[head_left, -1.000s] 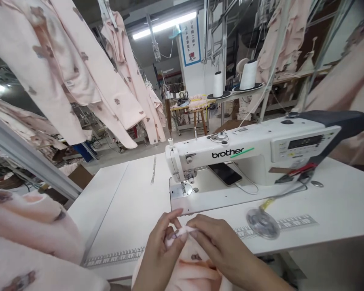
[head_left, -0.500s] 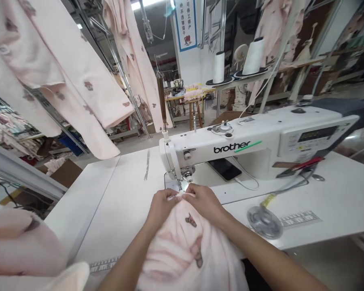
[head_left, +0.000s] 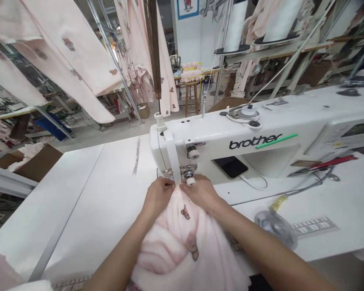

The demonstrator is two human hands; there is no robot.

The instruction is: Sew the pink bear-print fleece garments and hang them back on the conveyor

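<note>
A white sewing machine (head_left: 206,133) stands on the white table, its needle end directly in front of me. Pale pink fabric (head_left: 170,242) with small brown printed figures hangs in folds between my forearms, its far end gathered at the needle area. My left hand (head_left: 160,194) pinches the fabric's edge left of the presser foot. On the right, my right hand (head_left: 200,192) grips the same edge, its fingers partly behind the machine's tension knob (head_left: 190,181). The needle and foot themselves are mostly hidden by the machine head and my fingers.
A black phone (head_left: 230,166) on a white cable lies under the machine arm. A clear round container (head_left: 276,228) stands at the right by a printed ruler (head_left: 315,226). White thread cones (head_left: 235,26) rise behind the machine. Pink garments (head_left: 69,52) hang at the left.
My view has moved closer to the machine, which looks larger. Both hands have shifted slightly forward with the fabric, nearer the needle, and still pinch its edge.
</note>
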